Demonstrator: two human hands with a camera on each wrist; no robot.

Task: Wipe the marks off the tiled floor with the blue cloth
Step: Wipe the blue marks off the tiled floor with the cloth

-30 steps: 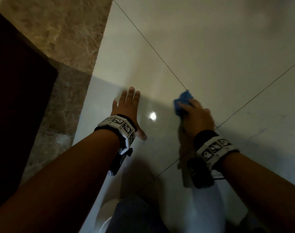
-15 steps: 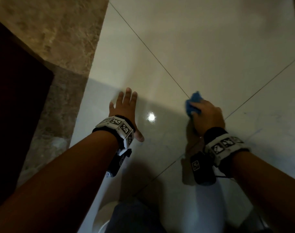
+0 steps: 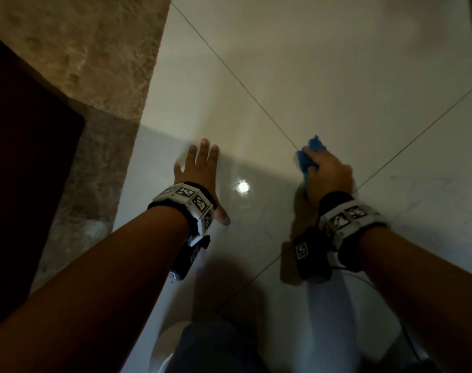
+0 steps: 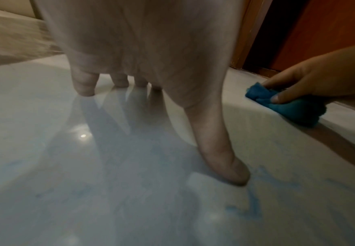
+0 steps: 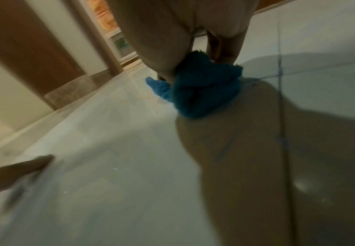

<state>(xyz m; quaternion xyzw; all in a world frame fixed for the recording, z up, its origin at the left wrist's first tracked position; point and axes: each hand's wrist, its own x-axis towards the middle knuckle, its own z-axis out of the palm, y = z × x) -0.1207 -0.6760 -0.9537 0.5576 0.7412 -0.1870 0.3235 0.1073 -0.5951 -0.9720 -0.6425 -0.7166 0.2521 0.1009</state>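
My right hand (image 3: 329, 173) grips a bunched blue cloth (image 3: 308, 154) and presses it on the pale glossy tiled floor (image 3: 323, 63), right by the crossing of two grout lines. The cloth (image 5: 202, 93) bulges out under the fingers in the right wrist view, and the cloth (image 4: 286, 106) shows pinched by thumb and fingers in the left wrist view. My left hand (image 3: 199, 170) lies flat on the floor, fingers spread. Faint blue scribble marks (image 4: 254, 199) run beside its thumb (image 4: 225, 163). More blue marks (image 3: 407, 208) lie right of my right wrist.
A brown marble strip (image 3: 95, 63) borders the tiles on the left, with a dark wooden door (image 3: 19, 157) beyond it. A wooden door frame (image 5: 31, 55) stands ahead in the right wrist view. A lamp reflection (image 3: 242, 187) glints between my hands.
My right hand slid the cloth to the right over the grout line, then back a little to the left. The left hand stayed planted on the floor.
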